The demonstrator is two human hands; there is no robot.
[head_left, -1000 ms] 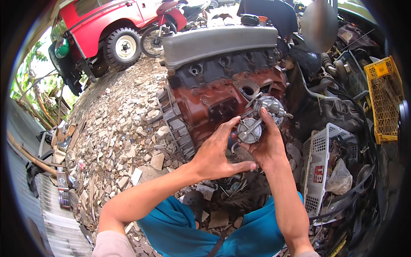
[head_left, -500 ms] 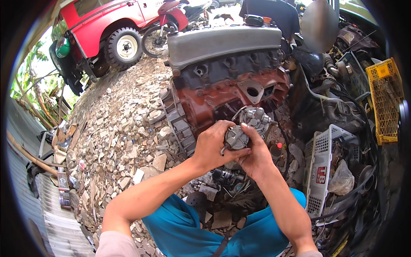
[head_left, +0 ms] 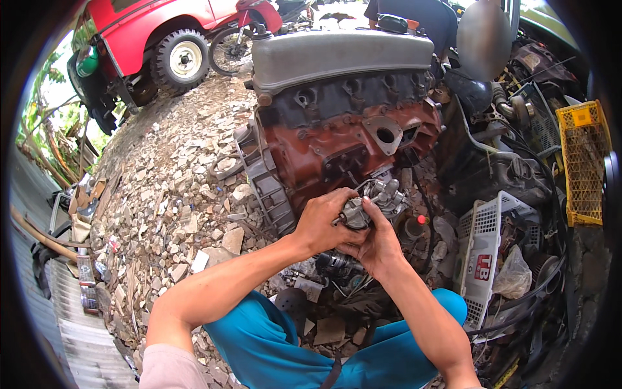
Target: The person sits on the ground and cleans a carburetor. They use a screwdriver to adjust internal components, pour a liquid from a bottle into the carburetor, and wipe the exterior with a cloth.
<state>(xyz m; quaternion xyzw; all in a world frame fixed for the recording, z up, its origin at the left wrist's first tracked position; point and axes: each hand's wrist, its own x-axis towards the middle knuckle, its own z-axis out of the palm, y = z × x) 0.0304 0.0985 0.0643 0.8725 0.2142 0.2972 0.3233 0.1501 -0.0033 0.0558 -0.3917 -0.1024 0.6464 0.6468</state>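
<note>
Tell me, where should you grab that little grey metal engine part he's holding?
Probably by its round, smooth body, from below and both sides, as the left hand and right hand cup the grey metal part now. Its upper end is knobbly with fittings and sits close to the rusty engine block.

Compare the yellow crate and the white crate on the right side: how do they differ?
The yellow crate stands farther back near the right edge; the white crate leans closer to the person's knees. The yellow crate looks plain, while the white crate bears a red label. A clear plastic bag rests against the white crate, none against the yellow crate. Both are perforated plastic crates amid engine parts.
</note>
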